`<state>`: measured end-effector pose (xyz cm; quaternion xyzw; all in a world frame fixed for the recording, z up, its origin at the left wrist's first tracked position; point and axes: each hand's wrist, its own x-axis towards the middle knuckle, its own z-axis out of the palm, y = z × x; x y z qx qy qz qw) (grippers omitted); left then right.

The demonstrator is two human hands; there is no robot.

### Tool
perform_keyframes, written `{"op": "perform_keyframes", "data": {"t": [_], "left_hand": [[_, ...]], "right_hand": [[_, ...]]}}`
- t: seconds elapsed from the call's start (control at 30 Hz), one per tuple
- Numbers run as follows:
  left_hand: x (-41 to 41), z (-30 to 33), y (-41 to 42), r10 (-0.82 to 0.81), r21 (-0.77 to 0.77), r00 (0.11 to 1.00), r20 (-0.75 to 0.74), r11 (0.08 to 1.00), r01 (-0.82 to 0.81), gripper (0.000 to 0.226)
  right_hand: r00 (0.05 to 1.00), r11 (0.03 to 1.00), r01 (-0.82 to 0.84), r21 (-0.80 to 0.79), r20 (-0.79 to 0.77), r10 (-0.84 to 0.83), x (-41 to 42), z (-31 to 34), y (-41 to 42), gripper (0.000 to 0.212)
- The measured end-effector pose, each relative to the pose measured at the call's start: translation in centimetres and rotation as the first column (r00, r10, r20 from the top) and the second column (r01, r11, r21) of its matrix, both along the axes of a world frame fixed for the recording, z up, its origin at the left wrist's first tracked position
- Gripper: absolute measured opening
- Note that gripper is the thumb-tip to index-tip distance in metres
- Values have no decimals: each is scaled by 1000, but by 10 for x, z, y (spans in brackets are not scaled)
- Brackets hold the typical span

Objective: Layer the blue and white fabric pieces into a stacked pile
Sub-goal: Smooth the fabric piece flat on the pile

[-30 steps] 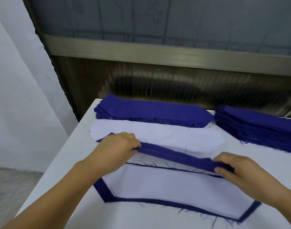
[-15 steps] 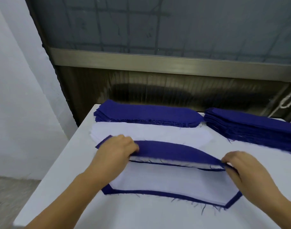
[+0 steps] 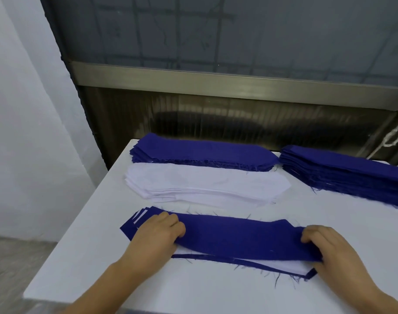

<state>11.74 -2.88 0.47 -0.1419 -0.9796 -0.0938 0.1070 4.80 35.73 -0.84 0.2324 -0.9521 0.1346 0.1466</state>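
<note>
L hand (image 3: 156,233): fingers curled, gripping L end of top blue piece (image 3: 243,240), holding it over the near pile (image 3: 281,267) at table (image 3: 84,264) front. Blue/white layer edges fan out past L end, so pile not square there. Behind: white stack (image 3: 202,183), then blue stack (image 3: 200,152); 2nd blue stack (image 3: 347,171) far R. R hand (image 3: 327,248): fingers curled over R end of same piece, pinching it. Risks, judged: piece sags mid-span and front edge overhangs, could land skewed; frayed threads may snag and drag white layer beneath.
</note>
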Motion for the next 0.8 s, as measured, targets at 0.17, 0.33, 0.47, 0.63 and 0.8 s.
{"op": "perform_keyframes", "data": {"t": [0.17,0.33,0.47,0.63,0.8], "left_hand": [[0,0,0,55,62,998,23,996,-57,42],[-2,-6,-5,110,82,992,55,990,-114,29],[-1,-3,-5,90,111,995,33,989,-93,33],[-1,-10,-10,108,96,990,94,989,-117,21],[0,-7,-11,93,95,988,123,990,-105,19]], "right_hand": [[991,985,76,-155,-97,-91,-20,21,-10,59],[977,989,-68,134,-192,93,-17,12,3,49],[990,984,-118,134,-62,127,-11,-2,18,41],[993,995,-64,75,-91,71,-11,2,23,39],[995,997,51,-61,-88,-56,-12,5,16,38]]}}
